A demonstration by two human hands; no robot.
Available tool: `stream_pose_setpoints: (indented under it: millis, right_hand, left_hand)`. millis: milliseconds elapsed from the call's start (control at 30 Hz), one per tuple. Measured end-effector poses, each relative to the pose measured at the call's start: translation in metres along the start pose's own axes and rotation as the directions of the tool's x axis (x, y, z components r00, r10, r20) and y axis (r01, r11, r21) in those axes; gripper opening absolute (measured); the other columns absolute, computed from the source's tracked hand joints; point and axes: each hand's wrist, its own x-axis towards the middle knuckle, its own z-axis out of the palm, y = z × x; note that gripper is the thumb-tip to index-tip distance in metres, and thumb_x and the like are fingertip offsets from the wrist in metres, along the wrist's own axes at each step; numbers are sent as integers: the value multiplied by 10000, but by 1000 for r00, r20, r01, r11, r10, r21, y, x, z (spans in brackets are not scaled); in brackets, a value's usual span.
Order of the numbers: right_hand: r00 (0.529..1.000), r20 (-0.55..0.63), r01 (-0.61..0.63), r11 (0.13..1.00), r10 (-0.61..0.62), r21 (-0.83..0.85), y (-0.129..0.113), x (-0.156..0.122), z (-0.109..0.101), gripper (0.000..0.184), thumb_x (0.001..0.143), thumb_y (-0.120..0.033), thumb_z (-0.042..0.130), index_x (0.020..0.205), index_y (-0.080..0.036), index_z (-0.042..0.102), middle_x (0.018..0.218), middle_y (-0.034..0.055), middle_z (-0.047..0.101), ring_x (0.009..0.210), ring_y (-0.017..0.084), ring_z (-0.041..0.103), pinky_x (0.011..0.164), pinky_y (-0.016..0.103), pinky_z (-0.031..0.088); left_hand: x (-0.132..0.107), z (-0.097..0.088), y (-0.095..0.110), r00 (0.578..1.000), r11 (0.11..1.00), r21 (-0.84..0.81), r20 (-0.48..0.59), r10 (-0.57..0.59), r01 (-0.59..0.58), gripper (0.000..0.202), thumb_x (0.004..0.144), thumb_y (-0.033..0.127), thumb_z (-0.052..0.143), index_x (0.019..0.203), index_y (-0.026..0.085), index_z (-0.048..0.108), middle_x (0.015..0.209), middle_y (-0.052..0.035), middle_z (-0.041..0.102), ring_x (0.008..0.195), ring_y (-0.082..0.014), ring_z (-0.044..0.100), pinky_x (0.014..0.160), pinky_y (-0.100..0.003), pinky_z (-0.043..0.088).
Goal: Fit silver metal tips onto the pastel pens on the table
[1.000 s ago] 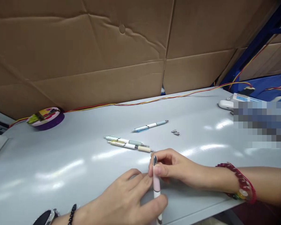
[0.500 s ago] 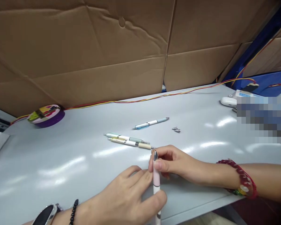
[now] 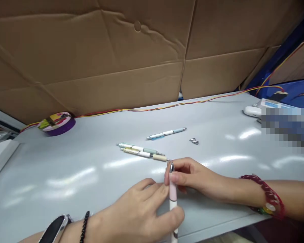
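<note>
A pink and white pen (image 3: 173, 191) stands nearly upright in my hands, its silver tip pointing away from me. My left hand (image 3: 139, 209) grips the barrel, thumb across the white part. Near the tip, my right hand (image 3: 190, 173) pinches the pink grip between thumb and fingers. Just beyond my hands lie a yellow pen (image 3: 142, 154) and a green pen (image 3: 139, 148), side by side. Farther back is a blue pen (image 3: 167, 133) with a silver tip fitted. Two loose silver pen tips (image 3: 194, 141) rest to its right.
A purple round tape roll (image 3: 58, 125) sits at the back left. Red and yellow wires (image 3: 147, 108) run along the rear edge, below a cardboard wall (image 3: 91, 50). A white box (image 3: 2, 157) is at the left; a white rounded device (image 3: 252, 111) lies at the back right.
The whole view has shifted slightly, so the scene sits a little farther right. Both hands keep their hold on the pink pen, with hardly any change in grip.
</note>
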Motion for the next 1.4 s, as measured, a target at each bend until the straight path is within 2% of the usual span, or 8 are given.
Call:
stream_pose_setpoints:
  millis: [433, 733, 933, 1000, 1100, 1200, 1333, 1400]
  right_hand:
    - [1000, -26, -14, 1000, 15, 5, 6, 2, 1, 297, 855, -433, 559, 809, -146, 618, 664, -7, 518, 574, 86, 406, 515, 212, 324]
    - [990, -64, -126, 992, 127, 21, 6, 0, -1, 290, 831, -445, 582, 806, -157, 602, 727, 6, 557, 629, 101, 439, 590, 230, 355]
    - [985, -171, -2, 1000, 2, 4, -4, -1, -3, 272, 775, -453, 630, 752, -182, 642, 692, 2, 529, 623, 119, 451, 570, 238, 393]
    - [931, -354, 119, 991, -92, 56, -16, 1, -13, 256, 756, -453, 644, 738, -198, 646, 615, -17, 460, 544, 103, 405, 487, 221, 375]
    - [749, -636, 325, 939, -185, 110, -36, 2, -37, 194, 840, -363, 566, 750, -209, 640, 562, -42, 363, 468, 73, 321, 425, 191, 340]
    - [653, -695, 377, 925, -301, -46, -45, 2, -57, 170, 885, -291, 516, 806, -207, 641, 692, -16, 527, 506, 56, 416, 493, 186, 392]
    - [753, -525, 223, 905, -396, -363, -36, 3, -59, 173, 822, -376, 605, 932, -243, 594, 890, 12, 655, 659, 113, 566, 607, 238, 460]
    - [790, -435, 153, 826, -432, -543, -28, 4, -55, 218, 809, -414, 607, 944, -247, 568, 883, 15, 662, 706, 150, 595, 625, 264, 472]
  left_hand:
    - [-9, 10, -6, 990, 998, -69, 138, 5, 5, 588, 795, 681, 390, 1106, 183, 396, 995, -120, 512, 858, -258, 510, 744, -348, 411]
    - [-8, 19, -7, 999, 994, -105, 34, -31, 34, 646, 791, 756, 322, 1076, 192, 453, 896, -74, 487, 786, -224, 473, 732, -350, 414]
    - [-9, 12, -7, 998, 992, -115, 43, -49, 54, 647, 846, 696, 306, 1265, 208, 380, 1070, -130, 493, 897, -251, 504, 787, -357, 415]
    - [-8, 9, -7, 999, 993, -115, 50, -14, 20, 612, 865, 669, 306, 1325, 266, 322, 1235, -147, 436, 938, -251, 505, 818, -367, 407]
    - [-8, 7, -8, 995, 996, -86, 96, 23, -15, 551, 881, 647, 299, 1313, 309, 355, 1392, -131, 317, 962, -243, 496, 865, -385, 387]
    - [-8, 6, -7, 990, 998, -69, 138, -4, 14, 579, 890, 639, 282, 1267, 225, 428, 1320, -132, 420, 967, -242, 486, 905, -393, 368]
    - [-8, 6, -7, 990, 998, -68, 138, -1, 10, 561, 903, 616, 294, 1191, 176, 488, 1265, -125, 480, 977, -246, 489, 917, -392, 365]
    - [-7, 7, -7, 991, 998, -64, 132, 1, 7, 553, 903, 611, 307, 1184, 171, 491, 1261, -126, 485, 984, -252, 494, 919, -401, 366]
